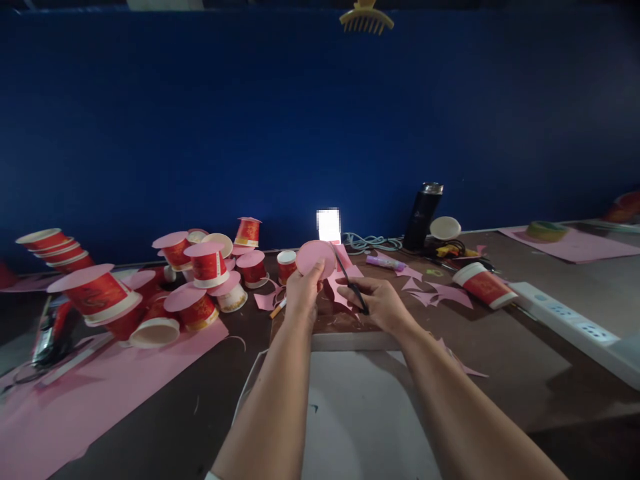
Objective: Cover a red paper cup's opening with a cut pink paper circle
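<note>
Between the thumb and fingers of my left hand (303,293) is a pink paper disc (314,257), held up near the middle of the view. My right hand (379,301) grips a pair of scissors (356,291) by its black handles. The scissor blades point up and left, close to the disc's right edge; I cannot tell whether they touch it. Pink paper scraps (344,275) lie behind and below the scissors. To the left, several red paper cups (205,265) stand or lie in a cluster, many topped with pink discs.
Large pink paper (150,380) covers the left of the table. A purple glue stick (385,262), a dark flask (423,217) and a white cable (370,241) lie or stand behind. To the right are a tipped red cup (484,285), a white power strip (560,320) and a tape roll (546,231).
</note>
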Demonstrator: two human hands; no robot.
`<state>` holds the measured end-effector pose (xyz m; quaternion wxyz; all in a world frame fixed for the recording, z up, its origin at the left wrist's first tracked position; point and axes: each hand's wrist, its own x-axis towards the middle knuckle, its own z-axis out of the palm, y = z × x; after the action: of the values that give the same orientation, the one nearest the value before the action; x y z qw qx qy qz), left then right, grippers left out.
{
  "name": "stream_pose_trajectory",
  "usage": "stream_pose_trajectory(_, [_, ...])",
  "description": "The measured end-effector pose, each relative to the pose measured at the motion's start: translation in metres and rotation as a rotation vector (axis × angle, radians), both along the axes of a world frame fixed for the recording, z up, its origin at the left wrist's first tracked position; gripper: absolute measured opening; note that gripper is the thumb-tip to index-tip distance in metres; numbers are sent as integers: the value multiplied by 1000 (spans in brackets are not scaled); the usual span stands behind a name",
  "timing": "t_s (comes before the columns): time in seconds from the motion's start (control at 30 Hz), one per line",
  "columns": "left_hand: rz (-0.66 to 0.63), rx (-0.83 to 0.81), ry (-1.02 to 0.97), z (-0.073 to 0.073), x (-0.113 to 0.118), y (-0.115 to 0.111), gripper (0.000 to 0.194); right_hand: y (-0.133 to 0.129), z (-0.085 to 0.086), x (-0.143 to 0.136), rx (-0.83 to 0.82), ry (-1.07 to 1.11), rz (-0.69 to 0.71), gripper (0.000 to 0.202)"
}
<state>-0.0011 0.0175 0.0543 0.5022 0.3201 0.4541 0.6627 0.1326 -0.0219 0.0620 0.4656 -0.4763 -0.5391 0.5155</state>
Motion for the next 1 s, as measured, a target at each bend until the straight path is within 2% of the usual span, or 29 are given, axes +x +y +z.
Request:
stream_pose_trajectory(0.2, [17, -15, 287, 1, -2, -1, 40, 1, -1, 1, -12, 54, -1, 56])
stream_pose_trajectory(0.33, [-2, 12, 362, 2, -4, -3, 40, 2, -1, 1, -10, 63, -5, 56])
stream_pose_trajectory(0.67, [5, 24, 280, -7, -4, 5, 42, 2, -1, 2, 18, 21, -22, 51])
stream_pose_trajectory(1.0, [8, -6, 215, -8, -4, 4, 42, -2, 6, 1, 12, -1, -37, 56])
